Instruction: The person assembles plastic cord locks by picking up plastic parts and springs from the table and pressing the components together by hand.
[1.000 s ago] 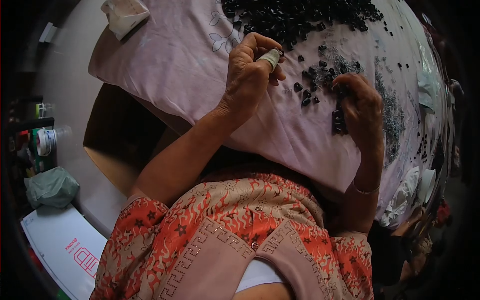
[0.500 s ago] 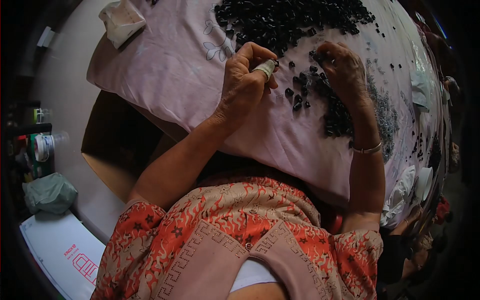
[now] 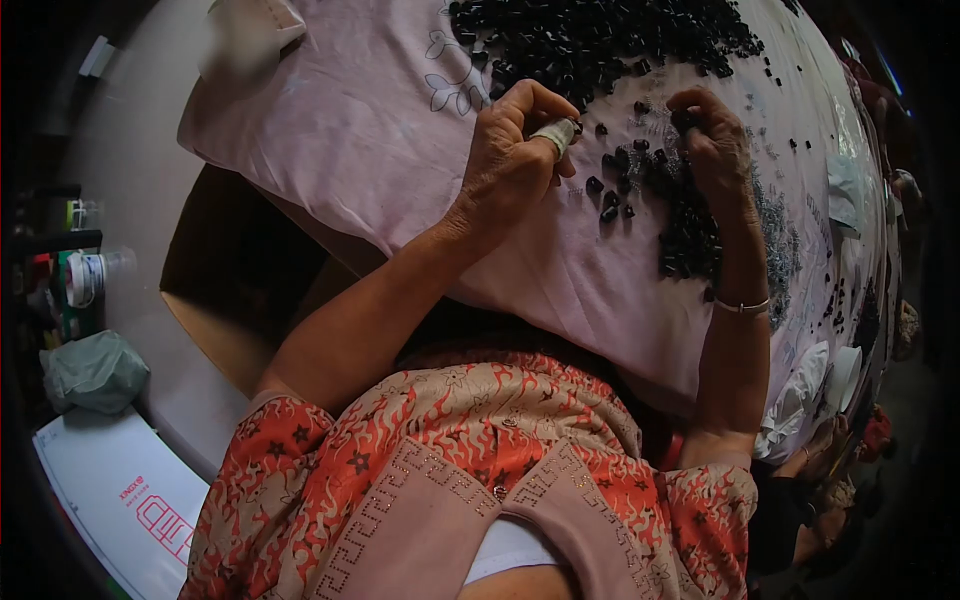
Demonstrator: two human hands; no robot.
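My left hand (image 3: 512, 160) is closed in a pinch, its thumb wrapped in pale tape. A small black plastic part (image 3: 577, 128) shows at the tips of that thumb and finger. To the right, my right hand (image 3: 718, 150) is also closed, with another small dark part (image 3: 684, 120) at its fingertips. Below the right hand lies a heap of black plastic parts (image 3: 690, 240), and several loose ones lie between the two hands. A bigger pile of the same black parts (image 3: 600, 40) spreads just beyond my hands.
A pink cloth (image 3: 350, 150) covers the work surface. Small grey metal pieces (image 3: 778, 245) lie right of my right wrist. An open cardboard box (image 3: 215, 335) stands below the left edge. A grey plastic bag (image 3: 95, 370) and a white box (image 3: 115, 500) are at lower left. Another person's arm (image 3: 815, 455) shows at right.
My right hand has moved right, farther from my left hand, with a dark part now visible at its fingertips. My left hand keeps its pinch. The whole view has shifted slightly.
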